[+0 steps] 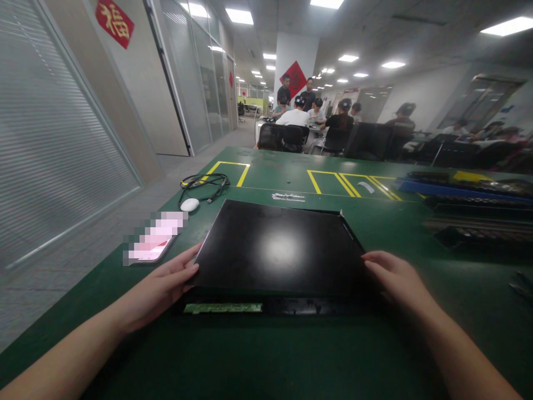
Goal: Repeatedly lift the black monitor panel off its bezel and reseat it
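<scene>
Lying flat near front edge of green bench (291,355): black display panel (278,250), glossy, ceiling light reflected mid-face. Resting on a black tray-like base, w/ a green circuit strip (223,307) exposed along front edge, just below panel.

Left hand (160,289) at panel's left front corner, fingertips touching its edge, thumb alongside; fingers only part curled, flat against side, not wrapped around. Right hand (395,280) at right front corner, palm down, fingers extended onto panel's edge; contact clear, true clamp can't tell.

Left of panel, near bench's left edge: smartphone (152,240), screen blurred out. Beyond it, white mouse (190,204) w/ black cable coil (206,183) just behind, toward back-left. Small white strip (288,196) just past panel's far edge. Yellow tape outlines (345,183) across back of bench.

Right side of bench: blue tray (458,191) & stacked dark trays (474,219), well apart from panel.

Past bench's far edge: black chairs (291,138), seated & standing people (296,114) round another table. Red diamond decoration (295,79) on white pillar.
</scene>
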A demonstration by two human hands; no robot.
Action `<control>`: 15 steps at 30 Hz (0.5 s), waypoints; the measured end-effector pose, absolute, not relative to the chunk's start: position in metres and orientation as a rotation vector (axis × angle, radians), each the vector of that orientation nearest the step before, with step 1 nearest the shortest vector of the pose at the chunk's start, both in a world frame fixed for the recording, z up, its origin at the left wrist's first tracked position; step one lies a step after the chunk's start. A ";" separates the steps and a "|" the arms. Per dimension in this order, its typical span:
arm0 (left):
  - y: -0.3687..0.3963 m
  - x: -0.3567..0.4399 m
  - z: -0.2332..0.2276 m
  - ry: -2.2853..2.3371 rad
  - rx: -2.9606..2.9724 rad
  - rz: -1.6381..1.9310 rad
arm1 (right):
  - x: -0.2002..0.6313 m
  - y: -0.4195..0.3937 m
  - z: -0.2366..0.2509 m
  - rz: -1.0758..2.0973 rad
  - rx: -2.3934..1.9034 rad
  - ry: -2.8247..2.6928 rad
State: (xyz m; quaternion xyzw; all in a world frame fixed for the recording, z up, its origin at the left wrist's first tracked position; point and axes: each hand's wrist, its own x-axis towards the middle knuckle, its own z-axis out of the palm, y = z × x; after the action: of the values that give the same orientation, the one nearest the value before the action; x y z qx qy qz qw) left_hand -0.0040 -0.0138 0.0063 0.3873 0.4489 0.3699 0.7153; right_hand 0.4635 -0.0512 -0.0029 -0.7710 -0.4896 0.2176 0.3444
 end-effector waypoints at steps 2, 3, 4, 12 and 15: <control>-0.014 -0.004 0.007 0.996 0.859 0.807 | 0.463 -0.051 -0.003 0.553 -1.998 -1.277; -0.013 -0.005 0.006 1.002 0.859 0.802 | 0.464 -0.051 -0.003 0.546 -1.999 -1.282; -0.013 -0.005 0.006 1.006 0.858 0.798 | 0.464 -0.051 -0.003 0.540 -2.002 -1.288; -0.013 -0.004 0.005 1.012 0.857 0.809 | 0.469 -0.049 -0.008 0.595 -1.945 -1.243; -0.013 -0.003 0.008 1.025 0.845 0.813 | 0.470 -0.048 -0.010 0.652 -1.913 -1.180</control>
State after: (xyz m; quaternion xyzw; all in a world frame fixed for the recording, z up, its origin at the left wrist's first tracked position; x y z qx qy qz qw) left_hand -0.0027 -0.0131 0.0076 0.3812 0.4624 0.3667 0.7117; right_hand 0.4701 -0.0480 -0.0105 -0.7528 -0.4644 0.2563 0.3898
